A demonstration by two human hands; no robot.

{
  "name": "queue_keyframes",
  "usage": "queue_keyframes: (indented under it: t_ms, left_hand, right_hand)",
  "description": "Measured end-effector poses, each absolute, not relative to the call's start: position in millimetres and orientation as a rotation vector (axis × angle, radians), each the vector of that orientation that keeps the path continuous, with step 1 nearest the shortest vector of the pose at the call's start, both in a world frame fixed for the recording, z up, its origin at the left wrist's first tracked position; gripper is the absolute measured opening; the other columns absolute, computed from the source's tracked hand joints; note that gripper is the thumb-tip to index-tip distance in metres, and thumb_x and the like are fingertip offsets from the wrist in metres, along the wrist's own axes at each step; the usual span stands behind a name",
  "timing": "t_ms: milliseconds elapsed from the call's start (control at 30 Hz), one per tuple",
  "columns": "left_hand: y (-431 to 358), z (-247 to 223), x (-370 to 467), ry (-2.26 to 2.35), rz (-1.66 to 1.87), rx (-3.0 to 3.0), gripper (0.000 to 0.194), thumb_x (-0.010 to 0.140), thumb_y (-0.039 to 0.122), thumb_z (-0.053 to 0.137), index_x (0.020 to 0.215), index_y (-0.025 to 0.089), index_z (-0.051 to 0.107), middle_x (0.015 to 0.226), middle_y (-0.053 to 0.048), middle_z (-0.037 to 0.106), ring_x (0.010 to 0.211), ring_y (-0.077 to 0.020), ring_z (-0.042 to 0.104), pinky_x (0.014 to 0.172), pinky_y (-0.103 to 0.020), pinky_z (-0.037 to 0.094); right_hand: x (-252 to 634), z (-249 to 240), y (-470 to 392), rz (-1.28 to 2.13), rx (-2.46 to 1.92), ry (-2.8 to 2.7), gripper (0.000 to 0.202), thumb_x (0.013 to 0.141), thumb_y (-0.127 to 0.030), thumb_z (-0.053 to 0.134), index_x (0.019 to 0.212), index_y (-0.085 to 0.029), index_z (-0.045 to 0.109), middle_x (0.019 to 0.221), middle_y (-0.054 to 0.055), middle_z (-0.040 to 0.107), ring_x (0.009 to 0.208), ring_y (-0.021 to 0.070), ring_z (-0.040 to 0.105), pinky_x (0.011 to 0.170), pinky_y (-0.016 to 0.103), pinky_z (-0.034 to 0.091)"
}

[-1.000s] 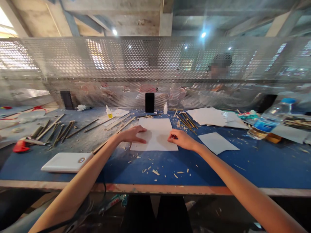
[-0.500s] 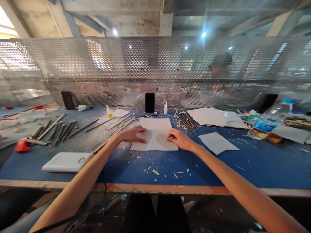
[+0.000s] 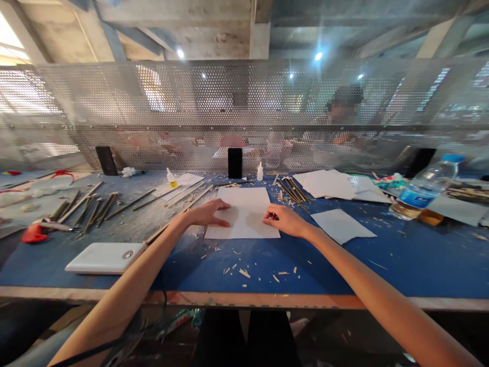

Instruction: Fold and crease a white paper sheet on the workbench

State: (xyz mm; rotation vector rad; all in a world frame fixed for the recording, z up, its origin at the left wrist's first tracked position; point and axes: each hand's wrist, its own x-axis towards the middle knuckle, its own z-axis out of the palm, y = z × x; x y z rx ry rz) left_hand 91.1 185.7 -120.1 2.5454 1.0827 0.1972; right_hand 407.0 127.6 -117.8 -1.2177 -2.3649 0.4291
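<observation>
A white sheet of paper lies flat on the blue table between my hands. My left hand rests on its left edge, thumb and fingers spread apart, holding nothing. On the right edge of the sheet is my right hand, its fingers curled together in a pinch; a small dark thing shows at the fingertips, too small to name. Wood shavings are scattered in front of the sheet.
Thin sticks and a white dropper bottle lie behind the sheet. A white power bank sits front left. To the right are a loose paper, stacked papers and a water bottle. A perforated screen stands behind.
</observation>
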Motion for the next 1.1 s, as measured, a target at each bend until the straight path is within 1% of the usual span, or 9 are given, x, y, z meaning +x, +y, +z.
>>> queue_keyframes:
  t_ms: [233, 367, 433, 633, 833, 900, 1000, 1100]
  left_hand:
    - [185, -119, 91, 1.09, 0.194, 2.534, 0.08, 0.075, 0.066, 0.064, 0.136, 0.018, 0.047, 0.134, -0.014, 0.051, 0.123, -0.0306, 0.047, 0.104, -0.037, 0.035]
    - [183, -119, 92, 1.097, 0.173, 2.544, 0.08, 0.076, 0.066, 0.063, 0.137, 0.018, 0.046, 0.135, -0.014, 0.051, 0.123, -0.0309, 0.048, 0.104, -0.039, 0.035]
    - [183, -119, 92, 1.086, 0.177, 2.577, 0.079, 0.077, 0.067, 0.062, 0.136, 0.017, 0.047, 0.135, -0.014, 0.052, 0.123, -0.0315, 0.048, 0.104, -0.04, 0.034]
    - [185, -123, 92, 1.053, 0.209, 2.586, 0.076, 0.077, 0.069, 0.06, 0.135, 0.022, 0.051, 0.133, -0.012, 0.054, 0.124, -0.0335, 0.047, 0.103, -0.04, 0.035]
    - [181, -119, 93, 1.085, 0.189, 2.571, 0.074, 0.079, 0.066, 0.059, 0.136, 0.021, 0.05, 0.138, -0.011, 0.051, 0.126, -0.0333, 0.046, 0.105, -0.04, 0.034]
    - [180, -119, 93, 1.082, 0.182, 2.564, 0.073, 0.078, 0.066, 0.058, 0.136, 0.022, 0.05, 0.138, -0.01, 0.051, 0.126, -0.0329, 0.045, 0.105, -0.041, 0.034]
    - [182, -123, 92, 1.073, 0.235, 2.531, 0.072, 0.078, 0.066, 0.061, 0.137, 0.027, 0.05, 0.138, -0.008, 0.052, 0.126, -0.0344, 0.046, 0.105, -0.044, 0.036]
    - [187, -131, 89, 1.052, 0.304, 2.512, 0.068, 0.078, 0.064, 0.063, 0.136, 0.03, 0.052, 0.136, -0.006, 0.054, 0.125, -0.0344, 0.048, 0.104, -0.042, 0.038]
  right_hand:
    - [409, -110, 125, 0.574, -1.161, -2.342, 0.019, 0.088, -0.032, 0.059, 0.076, -0.016, 0.063, 0.08, 0.003, 0.063, 0.07, 0.0142, 0.055, 0.065, 0.024, 0.039]
    - [410, -110, 124, 0.59, -1.182, -2.314, 0.019, 0.085, -0.033, 0.065, 0.078, -0.016, 0.067, 0.08, 0.003, 0.063, 0.071, 0.0145, 0.056, 0.065, 0.024, 0.039]
    - [411, -111, 124, 0.616, -1.165, -2.308, 0.017, 0.084, -0.033, 0.068, 0.082, -0.016, 0.068, 0.081, 0.003, 0.063, 0.071, 0.0139, 0.055, 0.065, 0.023, 0.04]
    - [415, -110, 123, 0.61, -1.171, -2.319, 0.016, 0.082, -0.031, 0.071, 0.088, -0.016, 0.072, 0.085, 0.003, 0.062, 0.073, 0.0129, 0.056, 0.067, 0.022, 0.04]
    - [417, -108, 122, 0.616, -1.184, -2.345, 0.016, 0.082, -0.03, 0.072, 0.091, -0.018, 0.074, 0.086, 0.003, 0.064, 0.075, 0.0134, 0.057, 0.067, 0.022, 0.039]
    - [416, -107, 122, 0.62, -1.187, -2.337, 0.016, 0.082, -0.03, 0.072, 0.091, -0.018, 0.074, 0.087, 0.003, 0.063, 0.075, 0.0129, 0.057, 0.067, 0.022, 0.04]
    - [414, -107, 119, 0.587, -1.174, -2.305, 0.017, 0.082, -0.034, 0.071, 0.091, -0.018, 0.073, 0.088, 0.002, 0.063, 0.075, 0.0126, 0.056, 0.069, 0.022, 0.04]
    - [410, -108, 116, 0.58, -1.13, -2.309, 0.018, 0.084, -0.035, 0.07, 0.092, -0.02, 0.073, 0.089, 0.002, 0.061, 0.076, 0.0126, 0.056, 0.069, 0.022, 0.04]
